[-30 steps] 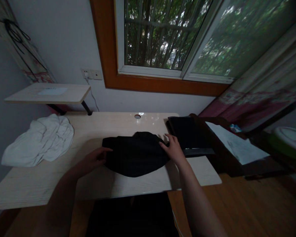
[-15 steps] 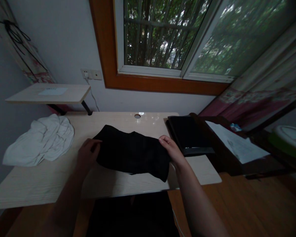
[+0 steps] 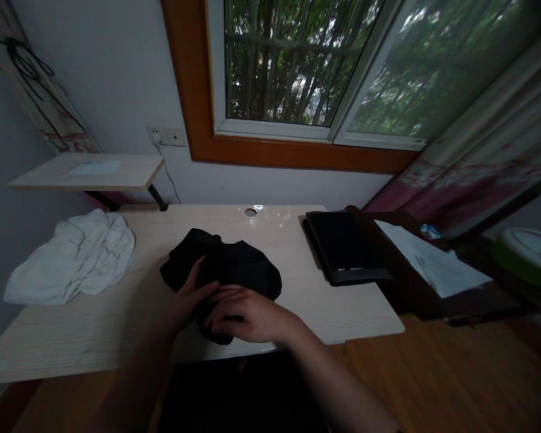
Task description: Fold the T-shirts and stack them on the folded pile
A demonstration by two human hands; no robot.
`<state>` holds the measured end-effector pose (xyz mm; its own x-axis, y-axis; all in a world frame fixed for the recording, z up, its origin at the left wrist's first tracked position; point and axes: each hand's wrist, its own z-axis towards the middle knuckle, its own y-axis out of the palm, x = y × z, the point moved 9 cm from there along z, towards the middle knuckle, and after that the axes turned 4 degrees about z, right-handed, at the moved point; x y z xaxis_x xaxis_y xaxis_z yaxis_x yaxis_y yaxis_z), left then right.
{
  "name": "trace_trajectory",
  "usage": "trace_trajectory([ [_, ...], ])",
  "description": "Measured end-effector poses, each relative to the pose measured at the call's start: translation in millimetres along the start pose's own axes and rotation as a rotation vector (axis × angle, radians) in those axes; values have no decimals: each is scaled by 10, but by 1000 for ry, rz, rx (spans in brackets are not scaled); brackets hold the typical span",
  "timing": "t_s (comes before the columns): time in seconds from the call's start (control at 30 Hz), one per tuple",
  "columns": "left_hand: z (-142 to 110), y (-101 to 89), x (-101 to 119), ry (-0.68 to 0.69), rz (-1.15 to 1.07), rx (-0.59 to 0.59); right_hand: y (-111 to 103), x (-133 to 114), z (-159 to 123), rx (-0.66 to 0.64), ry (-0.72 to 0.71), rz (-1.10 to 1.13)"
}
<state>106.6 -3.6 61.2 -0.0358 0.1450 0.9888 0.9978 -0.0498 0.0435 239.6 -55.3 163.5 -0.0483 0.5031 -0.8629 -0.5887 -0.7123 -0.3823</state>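
Note:
A black cloth (image 3: 247, 267) lies partly folded and bunched on the pale wooden desk (image 3: 288, 313). Over its near middle, my right hand (image 3: 250, 313) has its fingers curled round a fold of the fabric. Close beside it, my left hand (image 3: 189, 300) rests on the cloth with fingers stretched out and thumb apart, its fingertips nearly meeting the right hand. What kind of garment the cloth is cannot be made out. Part of the fabric is hidden under both hands.
A crumpled white cloth (image 3: 74, 258) lies at the desk's left, below a small raised shelf (image 3: 88, 171). On the right sits a flat black object like a laptop (image 3: 347, 246). Beyond it, papers (image 3: 428, 258) lie on dark furniture. A window (image 3: 306, 66) is ahead.
The right hand has moved left, bringing the cloth's right end over toward the middle. My left hand has shifted right onto the fabric. The cloth, spread wide before, is now folded and narrower.

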Motion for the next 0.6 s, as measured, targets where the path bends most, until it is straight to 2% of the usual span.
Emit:
trace_trajectory([
  [0.07, -6, -92, 21, -19, 20, 20, -116, 73, -50, 81, 44, 59],
  [0.1, -10, -159, 16, -41, -2, 52, -227, 152, -94, 164, 85, 83],
  [0.23, -43, -428, -27, -148, -144, 205, -815, 612, -424, 640, 258, 28],
  [0.3, -56, -478, 17, -145, -209, 205, -972, 786, -553, 755, 282, -69],
  [0.37, -75, -489, 62, -135, -233, 184, -987, 899, -593, 761, 285, -126],
  [0.47, -123, -471, 32, -182, -158, 170, -853, 935, -563, 701, 307, -128],
  [0.53, -157, -423, -1, -210, -21, 146, -720, 910, -516, 649, 335, -13],
  [0.6, -174, -260, 46, -151, 154, 13, -604, 892, -486, 616, 371, 212],
])
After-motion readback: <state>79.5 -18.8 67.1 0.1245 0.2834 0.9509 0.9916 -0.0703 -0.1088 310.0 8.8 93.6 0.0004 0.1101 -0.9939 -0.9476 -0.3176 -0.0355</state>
